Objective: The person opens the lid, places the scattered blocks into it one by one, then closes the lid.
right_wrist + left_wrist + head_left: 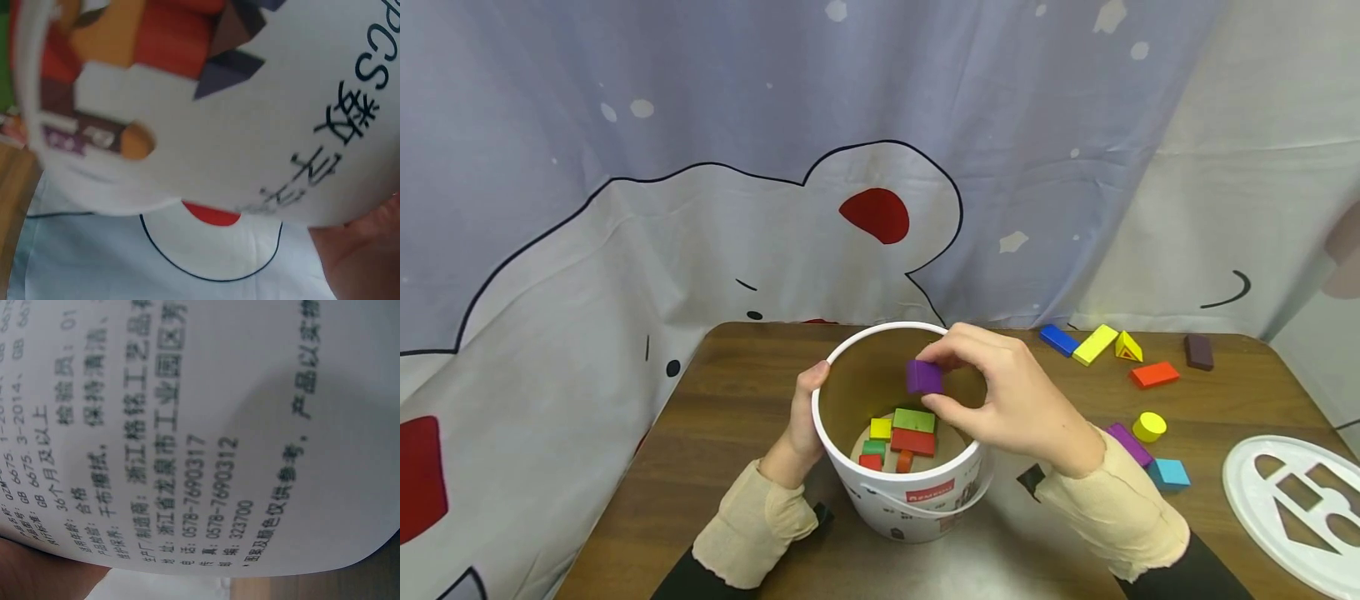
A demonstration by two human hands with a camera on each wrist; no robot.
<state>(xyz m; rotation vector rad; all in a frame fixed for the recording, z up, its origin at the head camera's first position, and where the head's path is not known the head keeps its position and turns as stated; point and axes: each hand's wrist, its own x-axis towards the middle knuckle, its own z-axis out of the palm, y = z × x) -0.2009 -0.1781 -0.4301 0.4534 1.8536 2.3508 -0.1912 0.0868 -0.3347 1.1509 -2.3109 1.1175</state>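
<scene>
A white bucket (868, 497) with printed sides stands on the table, its mouth facing up. On the left, my left hand (802, 423) grips its rim. Between thumb and fingers, my right hand (1011, 396) pinches a purple block (924, 377) over the bucket's opening. Several blocks lie on the bottom inside, among them a green block (914, 419), a red block (913, 442) and a yellow block (881, 428). Printed text on the bucket wall (187, 444) fills the left wrist view. The right wrist view shows the wall's coloured pictures, with the purple block hidden.
Right of the bucket, the wooden table (737, 392) bears a blue block (1059, 340), a yellow plank (1095, 345), an orange block (1154, 375), a yellow cylinder (1149, 427) and a light-blue block (1169, 475). A white lid with shaped holes (1243, 483) lies at the right edge. Behind hangs a curtain (737, 242).
</scene>
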